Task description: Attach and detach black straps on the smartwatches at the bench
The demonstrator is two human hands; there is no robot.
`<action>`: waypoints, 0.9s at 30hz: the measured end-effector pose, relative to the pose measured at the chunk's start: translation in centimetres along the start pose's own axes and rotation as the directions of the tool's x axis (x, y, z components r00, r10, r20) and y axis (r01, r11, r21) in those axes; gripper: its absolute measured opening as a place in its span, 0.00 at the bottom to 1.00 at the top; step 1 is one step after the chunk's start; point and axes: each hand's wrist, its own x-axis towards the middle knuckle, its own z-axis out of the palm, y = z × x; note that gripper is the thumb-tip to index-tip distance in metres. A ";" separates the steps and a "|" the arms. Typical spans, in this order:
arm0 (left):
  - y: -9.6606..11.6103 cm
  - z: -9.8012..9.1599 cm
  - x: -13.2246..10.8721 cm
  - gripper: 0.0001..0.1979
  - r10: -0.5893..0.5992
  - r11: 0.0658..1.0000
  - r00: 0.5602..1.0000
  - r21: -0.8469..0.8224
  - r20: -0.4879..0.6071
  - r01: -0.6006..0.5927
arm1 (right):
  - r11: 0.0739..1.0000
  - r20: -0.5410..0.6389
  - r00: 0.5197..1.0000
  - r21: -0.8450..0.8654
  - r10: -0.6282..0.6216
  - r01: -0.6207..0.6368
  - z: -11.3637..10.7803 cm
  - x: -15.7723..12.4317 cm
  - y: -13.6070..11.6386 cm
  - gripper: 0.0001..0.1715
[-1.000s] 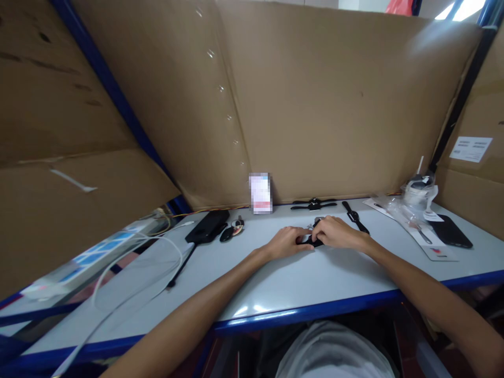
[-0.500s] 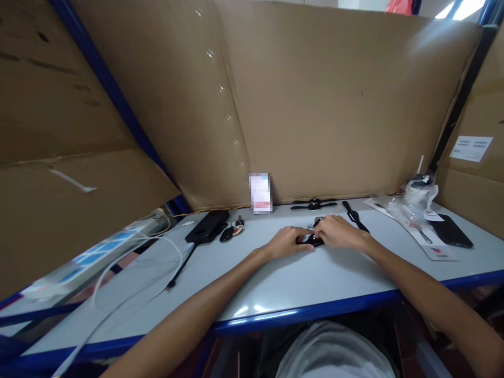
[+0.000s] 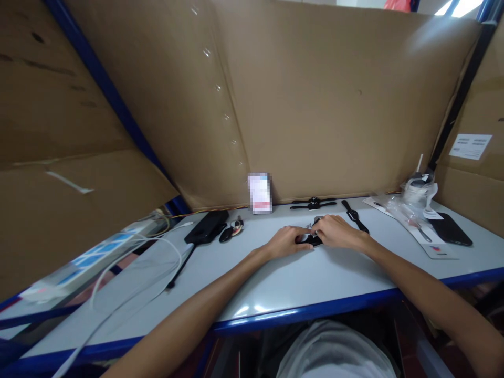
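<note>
On the pale table (image 3: pixel 271 286), in the head view, both hands meet over a small black piece (image 3: pixel 316 241), which lies just in front of the person, perhaps so that the tabletop can support it. The left hand (image 3: pixel 289 241) has its thumb at the near side and its forefinger at the far side, holding the left end between them, probably to keep the piece steady. The right hand (image 3: pixel 336 231) comes from the other side with fingers bent down and drawn together at the piece; I cannot tell what exactly these fingertips pinch, because the hand covers it. Behind them, near the cardboard wall (image 3: pixel 307 115), lies a black watch-like item (image 3: pixel 314 205) with its straps spread, and to its right a second strapped item (image 3: pixel 355 216), apparently put aside within easy reach. A lit phone (image 3: pixel 260 193) leans on the cardboard, presumably for its screen to face the person
</note>
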 end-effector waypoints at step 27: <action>0.2 -0.1 -0.2 0.26 0.001 1.000 1.000 -0.015 -0.008 -0.001 | 0.997 -0.003 0.999 0.064 -0.045 0.045 0.1 0.1 0.4 0.26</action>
